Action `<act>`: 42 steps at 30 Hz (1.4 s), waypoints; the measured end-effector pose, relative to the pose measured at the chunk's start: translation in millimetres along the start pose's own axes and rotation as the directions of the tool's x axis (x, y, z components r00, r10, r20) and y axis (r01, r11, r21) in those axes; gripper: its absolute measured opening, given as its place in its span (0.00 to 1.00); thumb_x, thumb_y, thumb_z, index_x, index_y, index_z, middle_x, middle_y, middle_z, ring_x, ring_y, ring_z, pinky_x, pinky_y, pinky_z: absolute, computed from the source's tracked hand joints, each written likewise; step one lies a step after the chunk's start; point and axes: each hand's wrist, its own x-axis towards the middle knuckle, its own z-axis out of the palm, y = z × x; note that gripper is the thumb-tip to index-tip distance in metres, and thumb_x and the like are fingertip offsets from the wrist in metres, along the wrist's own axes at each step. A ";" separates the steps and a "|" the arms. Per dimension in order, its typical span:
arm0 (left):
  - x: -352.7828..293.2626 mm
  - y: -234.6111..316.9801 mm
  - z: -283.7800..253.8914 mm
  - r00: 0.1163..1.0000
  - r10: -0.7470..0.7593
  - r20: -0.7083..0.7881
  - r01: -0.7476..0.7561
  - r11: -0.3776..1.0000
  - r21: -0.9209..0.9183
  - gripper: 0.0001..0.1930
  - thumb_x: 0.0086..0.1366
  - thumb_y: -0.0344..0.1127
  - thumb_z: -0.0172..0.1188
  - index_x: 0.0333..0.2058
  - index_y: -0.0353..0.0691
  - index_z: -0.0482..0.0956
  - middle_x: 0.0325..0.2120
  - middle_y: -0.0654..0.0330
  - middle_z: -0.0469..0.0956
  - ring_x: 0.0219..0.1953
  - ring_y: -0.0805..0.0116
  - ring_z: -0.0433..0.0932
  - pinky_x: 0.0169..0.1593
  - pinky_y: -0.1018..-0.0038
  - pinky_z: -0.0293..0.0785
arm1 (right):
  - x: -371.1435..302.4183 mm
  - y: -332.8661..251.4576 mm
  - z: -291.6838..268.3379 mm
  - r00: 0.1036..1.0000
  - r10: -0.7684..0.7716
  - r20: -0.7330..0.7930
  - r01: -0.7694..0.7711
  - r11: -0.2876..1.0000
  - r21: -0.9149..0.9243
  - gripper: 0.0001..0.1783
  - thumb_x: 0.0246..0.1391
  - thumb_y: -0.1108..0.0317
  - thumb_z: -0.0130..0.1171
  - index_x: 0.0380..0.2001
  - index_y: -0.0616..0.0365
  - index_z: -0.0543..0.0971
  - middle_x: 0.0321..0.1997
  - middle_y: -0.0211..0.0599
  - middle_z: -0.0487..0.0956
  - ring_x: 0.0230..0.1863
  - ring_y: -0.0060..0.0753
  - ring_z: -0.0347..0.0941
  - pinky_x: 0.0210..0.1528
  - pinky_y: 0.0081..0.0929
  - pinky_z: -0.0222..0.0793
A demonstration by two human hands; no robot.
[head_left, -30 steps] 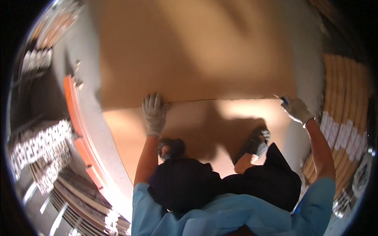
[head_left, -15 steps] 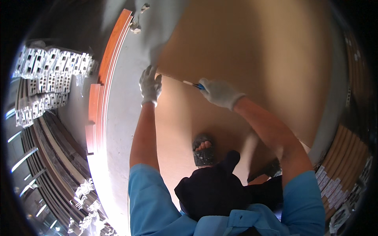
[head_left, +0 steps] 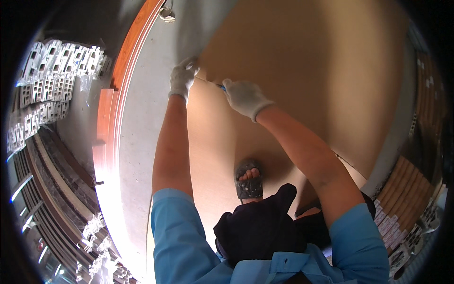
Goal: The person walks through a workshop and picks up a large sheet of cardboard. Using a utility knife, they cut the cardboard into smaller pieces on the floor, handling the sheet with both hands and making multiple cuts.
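Inspector: State the position of the brown sheet (head_left: 293, 52).
Recorder: Laid flat on the grey floor (head_left: 137, 137), a line running across it from the left edge. A sandalled foot (head_left: 249, 182) stands on the near part.
Inspector: Right hand (head_left: 246, 98)?
Recorder: Gloved in white, above the sheet at that line. Grip closed around a blue tool (head_left: 223, 87); only a small part of the tool shows.
Inspector: Left hand (head_left: 183, 78)?
Recorder: Also gloved, at the sheet's left edge, just beside the end of the line. Fingers partly in shadow; whether the grip is closed on the edge, I cannot tell.
Inspector: Surroundings?
Recorder: Orange-red strips (head_left: 106, 116) and stacked white profiles (head_left: 64, 61) at left; a brown stack (head_left: 402, 182) at right.
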 end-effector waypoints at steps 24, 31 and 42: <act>-3.6 35.7 5.1 0.959 0.114 -0.261 -0.048 0.968 0.246 0.18 0.50 0.42 0.65 0.41 0.46 0.82 0.36 0.56 0.81 0.40 0.64 0.78 0.46 0.70 0.72 | -191.8 124.3 -37.9 0.931 0.261 0.254 -0.239 0.964 -0.113 0.14 0.58 0.61 0.47 0.41 0.59 0.70 0.34 0.51 0.78 0.38 0.53 0.76 0.42 0.48 0.70; -63.2 43.1 21.3 0.935 -0.206 0.287 0.349 0.403 -0.846 0.28 0.64 0.50 0.54 0.57 0.39 0.63 0.53 0.53 0.69 0.50 0.56 0.72 0.53 0.59 0.70 | -211.4 134.6 -50.5 0.983 0.117 0.140 -0.123 0.992 0.031 0.15 0.57 0.59 0.50 0.42 0.58 0.69 0.32 0.49 0.78 0.36 0.54 0.75 0.40 0.47 0.69; -117.0 59.7 59.4 0.863 -0.115 0.492 0.389 0.772 -0.502 0.35 0.60 0.61 0.55 0.56 0.39 0.64 0.50 0.54 0.70 0.55 0.60 0.66 0.57 0.58 0.63 | -213.9 139.1 -54.8 0.993 0.119 -0.001 -0.119 0.991 0.058 0.18 0.55 0.57 0.54 0.44 0.56 0.70 0.33 0.49 0.79 0.37 0.52 0.76 0.40 0.45 0.69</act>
